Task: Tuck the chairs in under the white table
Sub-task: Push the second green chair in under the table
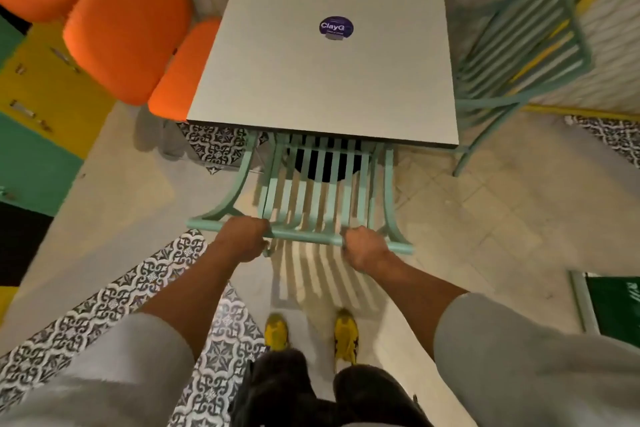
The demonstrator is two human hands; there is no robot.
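The square white table [311,80] stands ahead of me with a round purple sticker [336,28] on its top. A mint-green slatted chair [322,184] sits at the near edge, its seat mostly hidden under the tabletop and its backrest facing me. My left hand [244,237] and my right hand [363,248] both grip the top rail of this chair's back. A second mint-green slatted chair [519,55] stands at the table's right side, angled and apart from the tabletop. An orange padded chair [180,73] sits at the left side, its seat partly under the table.
Two more orange cushions [128,21] lie beyond the left chair. Yellow and green cabinets [41,107] run along the left. A green board in a white frame [613,308] leans at the right. My yellow shoes [277,329] stand on the tiled floor.
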